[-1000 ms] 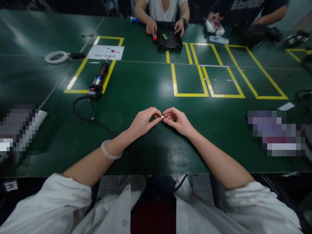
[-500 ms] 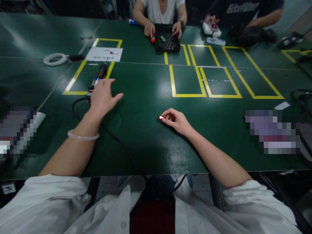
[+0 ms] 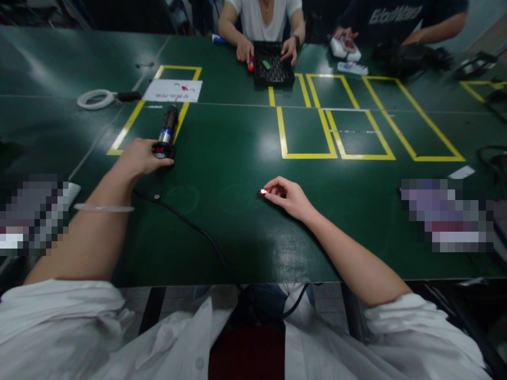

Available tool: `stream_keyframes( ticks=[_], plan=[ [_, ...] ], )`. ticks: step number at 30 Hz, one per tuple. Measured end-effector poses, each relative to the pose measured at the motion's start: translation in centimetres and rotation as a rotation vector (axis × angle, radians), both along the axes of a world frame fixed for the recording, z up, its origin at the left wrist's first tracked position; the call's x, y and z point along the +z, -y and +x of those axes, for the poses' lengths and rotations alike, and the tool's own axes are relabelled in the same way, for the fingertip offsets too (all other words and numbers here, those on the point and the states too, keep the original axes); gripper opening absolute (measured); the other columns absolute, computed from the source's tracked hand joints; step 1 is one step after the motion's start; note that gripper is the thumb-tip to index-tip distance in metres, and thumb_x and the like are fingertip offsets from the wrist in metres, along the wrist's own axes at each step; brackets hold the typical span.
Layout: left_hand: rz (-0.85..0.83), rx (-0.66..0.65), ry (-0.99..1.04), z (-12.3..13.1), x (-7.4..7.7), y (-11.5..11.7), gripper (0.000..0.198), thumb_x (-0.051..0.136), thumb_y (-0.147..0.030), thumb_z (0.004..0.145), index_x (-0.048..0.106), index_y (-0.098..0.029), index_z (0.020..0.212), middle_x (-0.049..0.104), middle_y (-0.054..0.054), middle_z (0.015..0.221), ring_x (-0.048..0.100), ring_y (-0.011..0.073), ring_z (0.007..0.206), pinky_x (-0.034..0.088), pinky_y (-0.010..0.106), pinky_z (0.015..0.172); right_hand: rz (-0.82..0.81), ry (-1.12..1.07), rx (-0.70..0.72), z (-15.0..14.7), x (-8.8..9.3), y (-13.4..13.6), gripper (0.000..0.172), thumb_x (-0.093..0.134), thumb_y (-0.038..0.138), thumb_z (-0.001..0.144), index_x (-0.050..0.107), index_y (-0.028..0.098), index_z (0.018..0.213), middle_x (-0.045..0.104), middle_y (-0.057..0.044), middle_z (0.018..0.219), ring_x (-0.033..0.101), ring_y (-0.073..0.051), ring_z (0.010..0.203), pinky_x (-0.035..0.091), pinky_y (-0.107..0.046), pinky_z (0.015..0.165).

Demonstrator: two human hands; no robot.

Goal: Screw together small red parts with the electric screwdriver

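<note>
At the left, my left hand (image 3: 140, 158) has its thumb and fingers around the near end of an electric screwdriver (image 3: 169, 124). The tool is a black and silver cylinder with a blue band, a thin bit pointing away from me, and a black cable (image 3: 190, 222) running back to the table edge. Near the middle of the table my right hand (image 3: 288, 196) rests, pinching a small red piece (image 3: 262, 192) with a bright white spot; most of it is hidden by the fingers.
Yellow tape outlines (image 3: 309, 156) mark the green table (image 3: 237, 237). A white paper sheet (image 3: 173, 91) and a white coil (image 3: 95, 99) lie at the far left. Across the table, a person's hands (image 3: 245, 50) are at a black tray (image 3: 273, 79). Blurred-out items (image 3: 443, 211) lie at both sides.
My left hand has come down from above the screwdriver and closed around its near end. My right hand keeps its place with the small red piece.
</note>
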State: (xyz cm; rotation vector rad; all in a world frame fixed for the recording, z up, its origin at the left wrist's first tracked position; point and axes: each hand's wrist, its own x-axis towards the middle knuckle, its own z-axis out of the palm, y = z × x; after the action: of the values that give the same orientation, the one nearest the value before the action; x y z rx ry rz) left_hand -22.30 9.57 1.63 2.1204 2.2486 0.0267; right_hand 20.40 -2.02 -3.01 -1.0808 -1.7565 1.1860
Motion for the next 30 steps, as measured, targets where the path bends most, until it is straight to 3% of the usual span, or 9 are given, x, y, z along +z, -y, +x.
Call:
stream_keyframes(
  ticks=[7, 17, 23, 30],
  plan=[
    [-0.012, -0.041, -0.002, 8.0, 0.7, 4.9, 0.076, 0.067, -0.051, 0.083, 0.051, -0.012, 0.146, 0.053, 0.017, 0.134, 0.060, 0.0315, 0.111, 0.049, 0.042, 0.094, 0.017, -0.047, 0.008, -0.1, 0.0, 0.1, 0.021, 0.069, 0.029, 0.082, 0.062, 0.019, 0.100, 0.057, 0.002, 0.074, 0.051, -0.011, 0.064, 0.042, -0.026, 0.062],
    [0.046, -0.351, -0.001, 19.1, 0.6, 11.1, 0.066, 0.060, -0.050, 0.084, 0.052, -0.014, 0.139, 0.057, 0.016, 0.127, 0.063, 0.0337, 0.107, 0.051, 0.041, 0.088, 0.198, 0.057, 0.005, 0.0, 0.1, 0.2, 0.007, 0.063, 0.024, 0.087, 0.057, 0.021, 0.090, 0.056, 0.000, 0.083, 0.053, -0.012, 0.068, 0.043, -0.026, 0.064],
    [0.084, -0.477, 0.065, 22.3, 0.1, 13.0, 0.060, 0.062, -0.045, 0.084, 0.053, -0.014, 0.134, 0.059, 0.016, 0.124, 0.062, 0.0332, 0.108, 0.049, 0.043, 0.091, 0.297, 0.192, 0.028, 0.1, 0.3, 0.5, 0.005, 0.060, 0.021, 0.090, 0.055, 0.021, 0.089, 0.055, -0.002, 0.089, 0.053, -0.015, 0.073, 0.043, -0.028, 0.066],
    [0.097, -0.500, 0.098, 23.1, 0.1, 13.8, 0.056, 0.059, -0.041, 0.086, 0.052, -0.015, 0.135, 0.058, 0.016, 0.128, 0.060, 0.0330, 0.113, 0.048, 0.043, 0.093, 0.334, 0.296, 0.091, 0.1, 0.3, 0.6, 0.004, 0.060, 0.018, 0.091, 0.058, 0.021, 0.091, 0.053, -0.002, 0.088, 0.054, -0.017, 0.079, 0.043, -0.029, 0.073]
  ],
)
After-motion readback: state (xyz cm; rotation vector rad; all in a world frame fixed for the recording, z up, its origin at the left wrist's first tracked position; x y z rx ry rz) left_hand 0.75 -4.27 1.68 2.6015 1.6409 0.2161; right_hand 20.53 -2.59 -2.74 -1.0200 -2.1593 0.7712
